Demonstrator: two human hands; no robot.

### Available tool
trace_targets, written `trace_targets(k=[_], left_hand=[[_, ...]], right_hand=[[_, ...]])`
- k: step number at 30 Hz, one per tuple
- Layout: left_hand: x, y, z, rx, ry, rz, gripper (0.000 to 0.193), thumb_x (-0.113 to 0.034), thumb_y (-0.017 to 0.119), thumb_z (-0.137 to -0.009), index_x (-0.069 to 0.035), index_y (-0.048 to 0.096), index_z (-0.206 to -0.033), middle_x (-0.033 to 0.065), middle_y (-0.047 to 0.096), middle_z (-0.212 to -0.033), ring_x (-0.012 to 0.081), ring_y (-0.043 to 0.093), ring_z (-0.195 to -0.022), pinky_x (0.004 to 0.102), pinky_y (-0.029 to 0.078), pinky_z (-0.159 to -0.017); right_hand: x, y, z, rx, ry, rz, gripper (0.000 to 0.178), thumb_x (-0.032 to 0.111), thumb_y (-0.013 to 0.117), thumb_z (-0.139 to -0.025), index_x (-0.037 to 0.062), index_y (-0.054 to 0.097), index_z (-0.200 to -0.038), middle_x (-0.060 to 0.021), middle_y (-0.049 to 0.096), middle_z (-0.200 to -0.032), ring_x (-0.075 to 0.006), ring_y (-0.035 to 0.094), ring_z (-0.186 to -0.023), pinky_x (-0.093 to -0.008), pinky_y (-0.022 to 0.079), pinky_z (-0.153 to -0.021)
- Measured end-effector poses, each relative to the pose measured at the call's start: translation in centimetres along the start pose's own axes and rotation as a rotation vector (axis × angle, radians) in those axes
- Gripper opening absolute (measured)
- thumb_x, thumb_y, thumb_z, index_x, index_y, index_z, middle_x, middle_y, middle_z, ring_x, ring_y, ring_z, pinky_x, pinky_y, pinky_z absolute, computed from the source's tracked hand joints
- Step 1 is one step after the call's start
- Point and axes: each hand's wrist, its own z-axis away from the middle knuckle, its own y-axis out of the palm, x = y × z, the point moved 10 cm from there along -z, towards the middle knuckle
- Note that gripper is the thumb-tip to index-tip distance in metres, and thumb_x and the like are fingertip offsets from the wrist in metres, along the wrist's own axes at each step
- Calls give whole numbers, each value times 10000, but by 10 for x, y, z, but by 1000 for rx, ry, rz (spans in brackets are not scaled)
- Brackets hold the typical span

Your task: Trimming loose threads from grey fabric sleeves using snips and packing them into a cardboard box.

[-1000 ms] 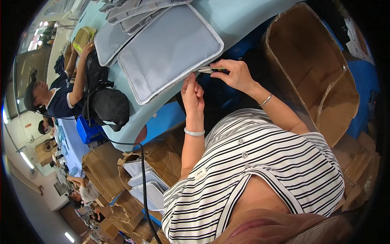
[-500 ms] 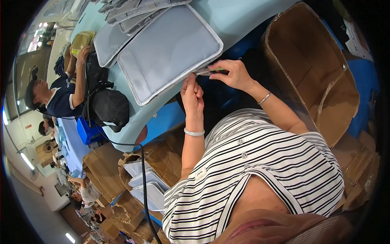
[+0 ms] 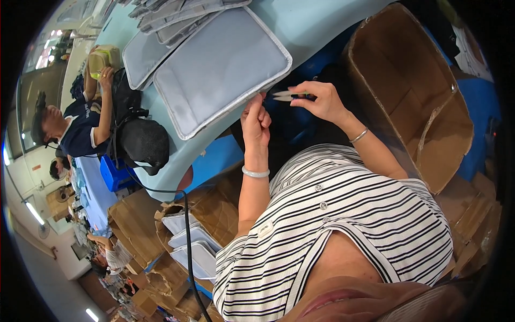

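A flat grey fabric pouch (image 3: pixel 222 67) with a pale bound edge lies on the table, its near edge toward me. My left hand (image 3: pixel 255 122) is closed, thumb and fingers pinching that near edge from below. Just right of it, my right hand (image 3: pixel 323 102) grips a pair of thread snips (image 3: pixel 282 96). Their pale blades point left toward the pouch's edge, parted at the tips and a short way off the cloth. Part of the snips' handle is hidden in my fingers.
More grey pouches (image 3: pixel 185 16) are heaped at the far side of the light-blue table (image 3: pixel 322 24). A large open carton (image 3: pixel 424 102) stands at the right. Another carton with grey pouches (image 3: pixel 196 241) is at lower left, near a black cable (image 3: pixel 189 231). A co-worker (image 3: pixel 80 121) handles a yellow-green bag.
My right hand has drawn the snips back to the right, away from the pouch's edge, and their blades now show apart. The left hand stays at the edge.
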Motion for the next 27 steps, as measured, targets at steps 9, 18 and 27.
trace_targets(k=[9,18,27], left_hand=[[-2,1,10,-16,-3,13,166,-183,637,-866,-35,616,-939,-71,362,-542,31,298,-407,183,212,-386],[-1,3,10,8,-32,49,166,-167,623,-875,-26,606,-961,-73,344,-536,32,298,-406,181,217,-388],[-2,-1,10,5,-19,62,160,-156,626,-872,-26,603,-964,-74,343,-532,31,294,-406,178,219,-389]], right_hand=[[9,10,-12,-132,-148,117,243,207,746,-727,67,664,-907,-75,682,-813,-220,663,-697,-281,509,-581],[10,20,-16,-137,-186,161,222,193,750,-721,60,673,-881,-77,686,-811,-232,664,-689,-288,514,-578],[11,19,-15,-137,-177,148,234,183,754,-717,46,682,-892,-91,683,-810,-236,663,-691,-282,511,-584]])
